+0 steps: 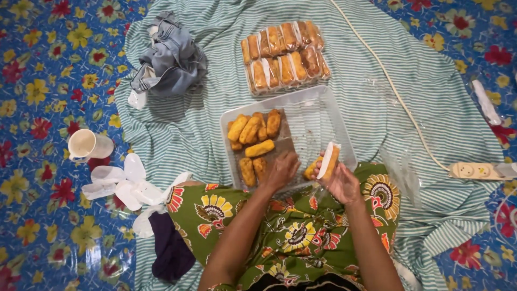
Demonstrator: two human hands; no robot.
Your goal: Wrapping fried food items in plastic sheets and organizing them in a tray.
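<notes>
Green floral lap cloth (291,231) lies nearest; above it, at the clear tray's (339,121) near edge, the right hand (340,180) grips a half-wrapped fried roll (328,161) while the left hand (281,170) closes loosely over unwrapped rolls (253,129), so wrapping looks underway.

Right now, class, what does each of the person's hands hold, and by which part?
The right hand holds a fried roll in a clear wrapper by its lower end. The left hand rests over the tray; whether it grips anything cannot be told.

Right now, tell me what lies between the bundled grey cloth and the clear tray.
Head view: only bare striped sheet lies between the grey cloth and the clear tray.
</notes>
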